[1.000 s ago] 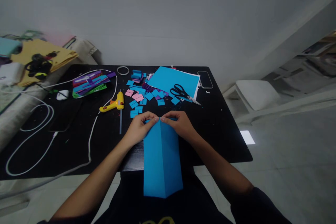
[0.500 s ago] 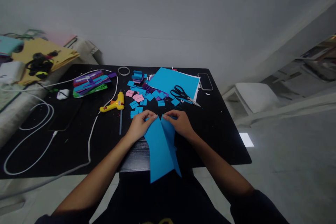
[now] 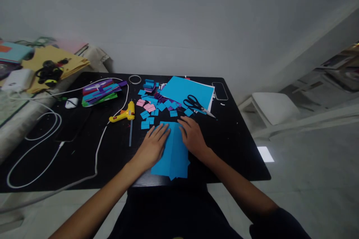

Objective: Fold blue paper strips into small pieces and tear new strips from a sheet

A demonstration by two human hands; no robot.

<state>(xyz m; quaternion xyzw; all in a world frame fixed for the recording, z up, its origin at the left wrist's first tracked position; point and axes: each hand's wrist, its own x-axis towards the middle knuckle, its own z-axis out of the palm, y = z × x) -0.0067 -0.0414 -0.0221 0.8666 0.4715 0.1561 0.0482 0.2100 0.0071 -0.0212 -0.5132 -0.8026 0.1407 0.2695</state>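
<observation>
A sheet of blue paper [image 3: 171, 153] with a crease down its middle lies on the black table near the front edge. On its left part my left hand [image 3: 153, 145] rests flat, fingers stretched out. My right hand [image 3: 193, 137] lies along the right side of the sheet, fingers extended over its upper right corner. Neither hand grips anything. Just beyond them are small blue paper pieces [image 3: 145, 124], pink pieces [image 3: 149, 107] and black-handled scissors [image 3: 198, 105], which lie partly on a larger blue sheet [image 3: 188, 90].
A yellow glue gun [image 3: 125, 112] with a glue stick stands left of the pieces. Behind it lie bundled coloured paper strips [image 3: 101, 91]. A white cable [image 3: 97, 157] loops across the left side. A phone-shaped object [image 3: 220, 91] lies at the back right; a white stool [image 3: 269, 108] stands beyond.
The blue paper, held up and folded between both hands before, now lies spread on the table. Both hands have gone from pinching its top edge to lying on it with fingers extended.
</observation>
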